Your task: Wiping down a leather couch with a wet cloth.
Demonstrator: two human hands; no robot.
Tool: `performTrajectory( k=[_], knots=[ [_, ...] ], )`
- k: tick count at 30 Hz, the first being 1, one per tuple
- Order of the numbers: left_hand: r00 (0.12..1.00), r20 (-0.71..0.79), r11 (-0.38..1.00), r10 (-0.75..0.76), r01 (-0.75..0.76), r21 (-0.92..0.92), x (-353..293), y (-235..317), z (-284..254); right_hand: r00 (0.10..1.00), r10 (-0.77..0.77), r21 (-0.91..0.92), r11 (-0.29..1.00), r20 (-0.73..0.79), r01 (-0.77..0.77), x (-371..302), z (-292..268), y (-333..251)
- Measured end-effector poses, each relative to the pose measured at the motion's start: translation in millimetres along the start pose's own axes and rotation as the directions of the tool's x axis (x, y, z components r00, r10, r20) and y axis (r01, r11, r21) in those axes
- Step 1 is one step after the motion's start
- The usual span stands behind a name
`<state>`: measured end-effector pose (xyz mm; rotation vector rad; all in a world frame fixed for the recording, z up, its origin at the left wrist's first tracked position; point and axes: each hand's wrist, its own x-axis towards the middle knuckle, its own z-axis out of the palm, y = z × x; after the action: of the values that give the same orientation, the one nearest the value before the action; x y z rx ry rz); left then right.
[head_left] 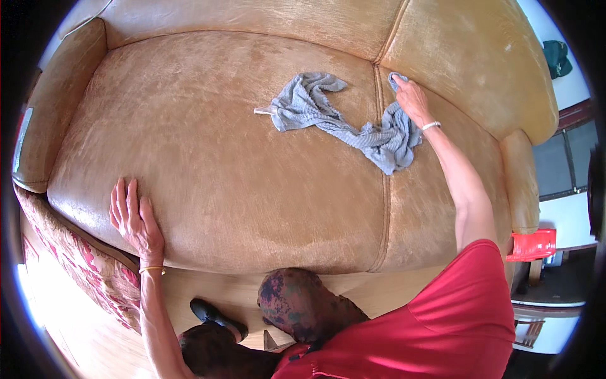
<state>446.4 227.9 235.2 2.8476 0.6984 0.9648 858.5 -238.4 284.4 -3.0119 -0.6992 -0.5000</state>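
A grey-blue ribbed towel (pixel 372 142) lies crumpled across the seat of a tan leather sofa (pixel 208 126). My right hand (pixel 412 101), closed with its fingers wrapped around one end of the towel, rests near the crease between seat and backrest. From there the cloth trails down and leftward over the seam, and a pale tag (pixel 264 110) sticks out at its left end. My left hand (pixel 137 221) is pressed on the front left part of the seat, its fingers stretched out and holding nothing.
At the left stands the sofa's armrest (pixel 60 101), with a red-and-cream patterned fabric (pixel 88 271) in front of it. The right armrest (pixel 521 183) has a red plastic stool (pixel 533 245) beyond it. Below the seat lies a light wood floor (pixel 180 287).
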Motion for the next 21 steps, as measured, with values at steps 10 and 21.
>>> performTrajectory(
  k=[10, 21],
  knots=[
    [1.0, 0.001, 0.999, -0.013, 0.013, -0.03, -0.2, -1.3, 3.0, 0.969, 0.223, -0.01, 0.975, 0.107, -0.223, 66.4, 43.0, -8.3],
    [1.0, -0.003, 0.999, -0.025, 0.025, -0.021, -1.9, 0.9, 5.4, 0.995, -0.064, -0.166, 0.985, -0.08, 0.05, 50.8, 54.5, -20.2]
  ],
)
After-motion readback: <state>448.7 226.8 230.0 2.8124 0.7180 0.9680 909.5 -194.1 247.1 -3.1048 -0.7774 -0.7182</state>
